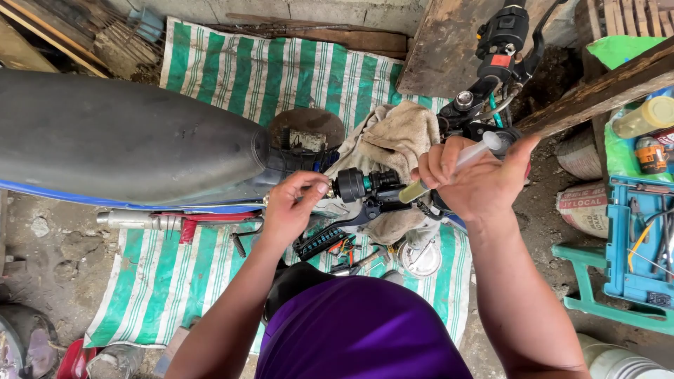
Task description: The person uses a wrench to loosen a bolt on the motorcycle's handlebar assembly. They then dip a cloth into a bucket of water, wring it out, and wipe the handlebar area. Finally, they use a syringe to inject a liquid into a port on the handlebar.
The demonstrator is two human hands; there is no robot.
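Note:
I look down on a motorcycle with a long black seat [119, 137]. My right hand [477, 179] grips a clear plastic syringe [449, 168] holding yellowish fluid, its tip pointed at a black brake master cylinder [365, 186] on the handlebar. My left hand [291, 207] pinches a small part at the left side of that cylinder. A beige rag [397, 137] is draped over the bike just behind the cylinder. The black handlebar switch and lever [502, 42] stick out at the upper right.
A green-and-white striped tarp [168, 281] covers the dirt ground under the bike, with several small tools and a round metal lid [419, 258] on it. A teal plastic stool [635, 245] with tools stands at right. Wooden planks [597, 91] cross the upper right.

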